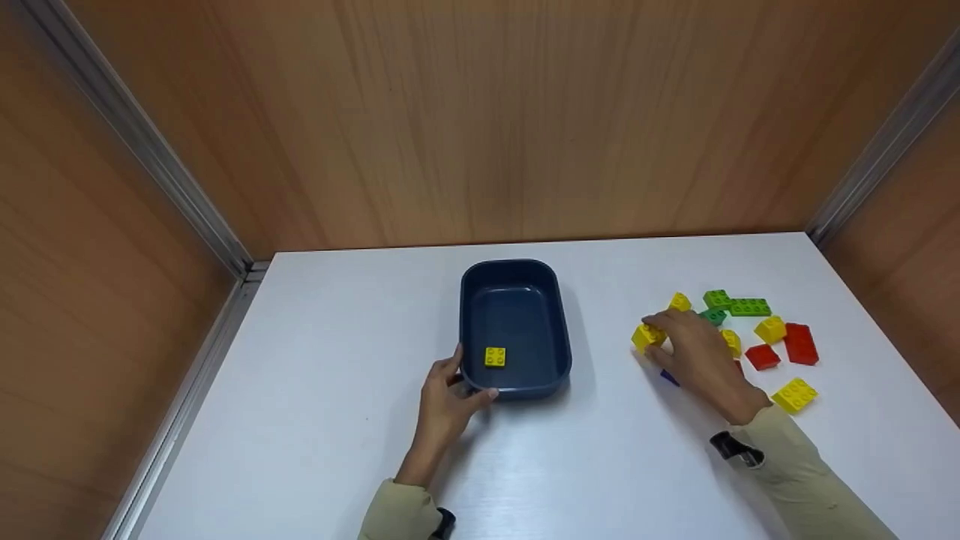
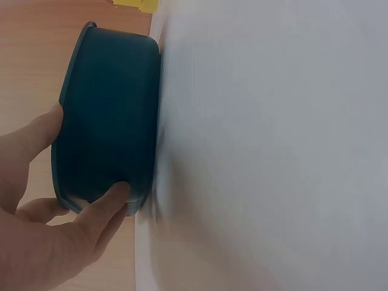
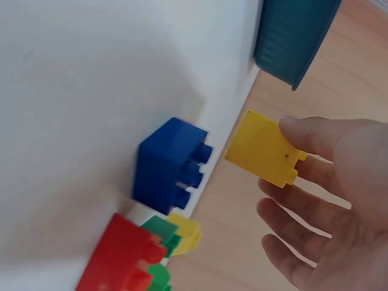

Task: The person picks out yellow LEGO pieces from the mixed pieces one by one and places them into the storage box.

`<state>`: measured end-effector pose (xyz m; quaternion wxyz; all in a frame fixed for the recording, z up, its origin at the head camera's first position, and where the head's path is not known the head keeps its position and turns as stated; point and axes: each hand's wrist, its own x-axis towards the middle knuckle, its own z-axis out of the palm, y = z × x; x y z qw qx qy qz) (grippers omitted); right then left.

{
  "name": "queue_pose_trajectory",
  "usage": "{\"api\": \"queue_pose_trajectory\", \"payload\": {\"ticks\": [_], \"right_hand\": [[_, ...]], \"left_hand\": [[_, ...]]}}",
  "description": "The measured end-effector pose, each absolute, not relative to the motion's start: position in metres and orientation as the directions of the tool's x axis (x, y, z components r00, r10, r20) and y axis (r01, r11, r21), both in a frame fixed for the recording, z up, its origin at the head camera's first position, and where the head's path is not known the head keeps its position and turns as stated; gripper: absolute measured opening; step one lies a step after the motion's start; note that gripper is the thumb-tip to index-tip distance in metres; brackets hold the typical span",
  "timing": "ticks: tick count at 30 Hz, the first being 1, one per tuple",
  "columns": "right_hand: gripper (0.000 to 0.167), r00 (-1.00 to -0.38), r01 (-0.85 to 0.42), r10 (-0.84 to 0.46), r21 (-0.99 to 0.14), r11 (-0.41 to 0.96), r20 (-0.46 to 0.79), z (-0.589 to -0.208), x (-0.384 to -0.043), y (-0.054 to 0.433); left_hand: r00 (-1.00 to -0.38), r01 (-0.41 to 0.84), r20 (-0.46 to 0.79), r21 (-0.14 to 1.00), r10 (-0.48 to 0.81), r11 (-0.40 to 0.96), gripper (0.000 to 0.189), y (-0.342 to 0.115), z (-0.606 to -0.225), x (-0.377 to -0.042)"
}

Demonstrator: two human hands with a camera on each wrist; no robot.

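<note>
A dark blue rectangular tray (image 1: pixel 517 392) stands on the white table, with one yellow toy brick (image 1: pixel 495 357) lying inside near its front left. My left hand (image 1: pixel 444 405) holds the tray at its front left corner, thumb and fingers on its rim and wall. Over at the right, my right hand (image 1: pixel 697 356) pinches another yellow toy brick (image 3: pixel 260 148) between thumb and fingers, above the table in the right wrist view. Just beside that hand sits a blue brick (image 3: pixel 170 163), mostly hidden under it in the head view.
Around the right hand lie loose bricks: a red one (image 1: pixel 801 344), a smaller red one (image 1: pixel 763 357), a green one (image 1: pixel 750 307) and a yellow one (image 1: pixel 795 395), among several others. A wooden panel (image 1: pixel 510 127) rises behind the white table (image 1: pixel 330 360).
</note>
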<state>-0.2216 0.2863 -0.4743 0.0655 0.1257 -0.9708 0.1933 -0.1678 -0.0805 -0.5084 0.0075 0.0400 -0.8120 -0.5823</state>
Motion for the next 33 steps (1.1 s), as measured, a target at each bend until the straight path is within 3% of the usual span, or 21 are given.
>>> {"api": "queue_pose_trajectory", "payload": {"ticks": [21, 33], "right_hand": [[0.042, -0.922, -0.375, -0.313, -0.331, 0.866, 0.228, -0.443, -0.238, 0.237], [0.041, -0.875, -0.463, -0.391, -0.260, 0.847, 0.284, -0.431, -0.243, 0.211]], "left_hand": [[-0.997, -0.047, -0.023, 0.946, -0.078, 0.321, 0.093, -0.082, -0.510, -0.167], [-0.997, -0.038, -0.014, 0.946, -0.076, 0.322, 0.093, -0.082, -0.509, -0.168]]}}
